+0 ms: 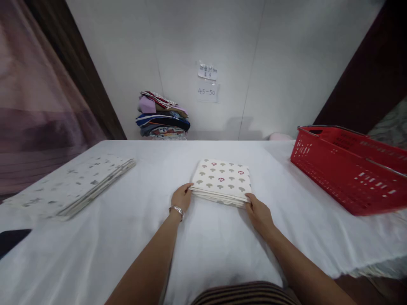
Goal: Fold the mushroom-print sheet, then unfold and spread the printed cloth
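Note:
A folded white cloth (222,177) printed with grey-green and red mushrooms lies on the white-covered table (203,250) in front of me. My left hand (182,198) pinches its near left corner, fingers closed, a silvery bracelet on the wrist. At the near right corner, my right hand (258,213) has its thumb and fingers closed on the cloth. Several layers show along the near edge between both hands.
To the left lies a larger folded patterned cloth (79,182). A red basket (346,169) stands at the right. Beyond the far edge is a stack of folded fabrics (163,116) against the wall. A dark object (12,240) sits at the near left.

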`<state>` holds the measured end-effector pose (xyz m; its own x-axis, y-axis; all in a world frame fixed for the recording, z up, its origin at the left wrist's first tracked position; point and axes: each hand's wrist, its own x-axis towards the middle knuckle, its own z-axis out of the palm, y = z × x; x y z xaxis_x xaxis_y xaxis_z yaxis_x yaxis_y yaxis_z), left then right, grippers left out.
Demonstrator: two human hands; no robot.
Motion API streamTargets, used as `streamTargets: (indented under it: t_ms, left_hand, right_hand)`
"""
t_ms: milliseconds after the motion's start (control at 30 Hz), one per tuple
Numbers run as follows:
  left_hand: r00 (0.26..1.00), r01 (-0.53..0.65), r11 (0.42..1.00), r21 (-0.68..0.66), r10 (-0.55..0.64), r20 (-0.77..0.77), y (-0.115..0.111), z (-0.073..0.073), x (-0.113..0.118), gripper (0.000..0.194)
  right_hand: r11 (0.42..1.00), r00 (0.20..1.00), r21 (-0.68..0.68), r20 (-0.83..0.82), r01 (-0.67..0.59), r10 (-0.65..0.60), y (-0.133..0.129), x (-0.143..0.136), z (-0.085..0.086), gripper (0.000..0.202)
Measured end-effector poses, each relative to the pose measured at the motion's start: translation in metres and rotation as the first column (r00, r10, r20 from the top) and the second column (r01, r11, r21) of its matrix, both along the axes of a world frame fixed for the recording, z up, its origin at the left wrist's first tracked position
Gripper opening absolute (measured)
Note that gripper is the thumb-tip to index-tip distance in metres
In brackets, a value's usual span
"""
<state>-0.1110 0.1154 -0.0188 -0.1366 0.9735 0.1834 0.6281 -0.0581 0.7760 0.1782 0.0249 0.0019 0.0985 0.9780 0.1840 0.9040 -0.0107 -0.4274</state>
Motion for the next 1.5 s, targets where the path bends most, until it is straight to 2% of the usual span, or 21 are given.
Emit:
streamTargets:
  t_ms: [233,367,533,600,700,767,867,967,1067,1167,1367,1500]
  left_hand:
    - [1.0,0.023,0.999,0.037,-0.023,0.018,-0.001,-0.006,0.001,0.027]
    - [0.994,0.073,0.997,0.022,-0.075,0.084,-0.004,-0.006,-0.001,0.029]
    - [0.974,0.134,0.988,0.08,-0.146,0.172,-0.014,-0.001,-0.004,0.043]
    - [0.979,0.099,0.991,0.091,-0.113,0.167,-0.019,0.004,-0.004,0.041]
    - [0.994,-0.011,0.998,0.066,0.004,0.11,-0.024,0.013,-0.002,0.023]
    - [0.996,-0.069,0.996,0.058,0.066,0.051,-0.025,0.016,0.001,0.02]
    - [0.996,-0.089,0.994,0.062,0.091,-0.018,-0.021,0.016,0.006,0.03]
    - [0.996,-0.074,0.996,0.056,0.076,-0.036,-0.015,0.016,0.011,0.022]
    - [0.994,-0.112,0.994,0.012,0.113,-0.01,-0.009,0.019,0.012,0.012]
    - [0.988,-0.152,0.986,-0.064,0.151,-0.012,-0.006,0.02,0.01,0.013]
    - [0.992,-0.123,0.976,-0.179,0.122,-0.015,-0.003,0.019,0.002,0.013]
    - [0.992,-0.127,0.96,-0.249,0.12,-0.043,-0.005,0.023,-0.002,0.031]
  right_hand:
    - [0.999,0.998,-0.036,0.045,-0.029,0.031,-0.002,0.006,-0.004,0.035]
    - [0.997,0.998,-0.068,0.05,-0.039,0.043,-0.001,0.008,-0.007,0.035]
    - [0.997,0.999,-0.071,0.043,-0.013,0.016,-0.001,0.01,-0.012,0.037]
    - [0.997,1.0,-0.078,0.015,-0.012,0.013,-0.001,0.011,-0.013,0.038]
    - [0.996,0.999,-0.083,-0.031,-0.017,0.014,-0.002,0.012,-0.014,0.04]
    - [0.995,0.999,-0.094,-0.053,-0.015,0.01,-0.002,0.012,-0.014,0.04]
    - [0.993,0.998,-0.114,-0.069,-0.008,0.0,-0.001,0.012,-0.014,0.039]
    - [0.993,0.996,-0.115,-0.088,-0.014,0.004,-0.001,0.012,-0.015,0.038]
    - [0.994,0.993,-0.104,-0.114,-0.024,0.012,-0.001,0.014,-0.017,0.038]
    - [0.996,0.994,-0.085,-0.107,-0.026,0.017,-0.001,0.015,-0.018,0.039]
    - [0.996,0.997,-0.089,-0.077,-0.01,0.003,0.001,0.016,-0.021,0.039]
    - [0.997,0.997,-0.075,-0.079,0.0,-0.006,0.001,0.015,-0.02,0.039]
